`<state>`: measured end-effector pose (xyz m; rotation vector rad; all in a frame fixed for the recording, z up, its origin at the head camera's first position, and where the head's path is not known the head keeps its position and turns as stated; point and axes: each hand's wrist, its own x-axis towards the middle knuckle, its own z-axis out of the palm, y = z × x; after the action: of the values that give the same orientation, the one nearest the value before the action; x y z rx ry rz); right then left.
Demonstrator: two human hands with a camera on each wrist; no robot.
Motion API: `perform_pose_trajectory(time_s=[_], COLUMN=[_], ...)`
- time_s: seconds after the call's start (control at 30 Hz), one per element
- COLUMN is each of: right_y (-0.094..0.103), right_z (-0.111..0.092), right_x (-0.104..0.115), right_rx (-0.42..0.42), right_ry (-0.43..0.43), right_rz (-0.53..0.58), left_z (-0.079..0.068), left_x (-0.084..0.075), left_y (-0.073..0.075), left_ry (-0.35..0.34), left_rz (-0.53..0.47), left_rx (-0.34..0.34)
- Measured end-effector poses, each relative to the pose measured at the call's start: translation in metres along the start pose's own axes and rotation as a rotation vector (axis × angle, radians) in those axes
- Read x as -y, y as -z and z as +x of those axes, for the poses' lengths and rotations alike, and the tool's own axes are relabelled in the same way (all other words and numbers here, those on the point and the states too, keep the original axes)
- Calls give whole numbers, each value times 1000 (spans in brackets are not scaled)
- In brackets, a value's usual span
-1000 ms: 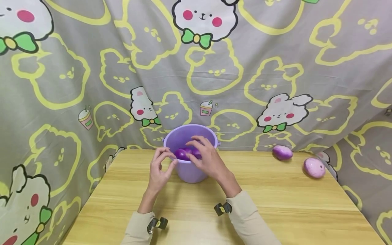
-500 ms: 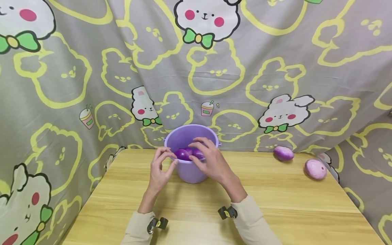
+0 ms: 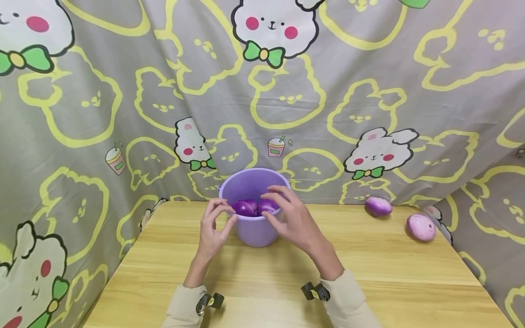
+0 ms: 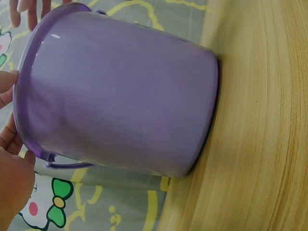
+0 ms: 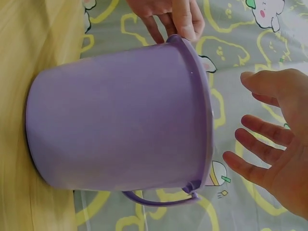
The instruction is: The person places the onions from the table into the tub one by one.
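A light purple bucket (image 3: 256,232) stands upright at the table's back edge, before the curtain. My left hand (image 3: 213,228) pinches the near left of its rim between thumb and fingers; the right wrist view also shows this left hand (image 5: 168,14) on the rim. My right hand (image 3: 295,223) is over the bucket's right side, its fingers spread and holding nothing. From the right wrist view, the right hand (image 5: 279,139) is apart from the rim. Inside lie shiny purple things like red onions, one on the left (image 3: 244,208) and one on the right (image 3: 267,206); anything deeper is hidden.
Two more onion-like things lie at the table's back right, a purple one (image 3: 378,207) and a paler pink one (image 3: 421,227). The wooden table (image 3: 369,278) stretches toward me. A patterned curtain (image 3: 229,100) hangs close behind the bucket.
My right hand has drawn back out of the bucket toward the right, uncovering more of the purple things inside. The left hand stays at the rim.
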<state>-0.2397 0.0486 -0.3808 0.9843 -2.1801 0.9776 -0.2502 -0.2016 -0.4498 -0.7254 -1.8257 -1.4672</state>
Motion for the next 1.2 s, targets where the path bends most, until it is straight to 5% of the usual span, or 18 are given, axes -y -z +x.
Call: perform_pose_trajectory(time_s=[1.2], right_y=[56], right_z=[-37], right_x=[-13], right_rx=[-66], right_ry=[-12], right_rz=[-86], left_z=[-1], left_x=[4], left_y=[-3], left_ry=[-30], left_rz=[28], left_rx=[-15])
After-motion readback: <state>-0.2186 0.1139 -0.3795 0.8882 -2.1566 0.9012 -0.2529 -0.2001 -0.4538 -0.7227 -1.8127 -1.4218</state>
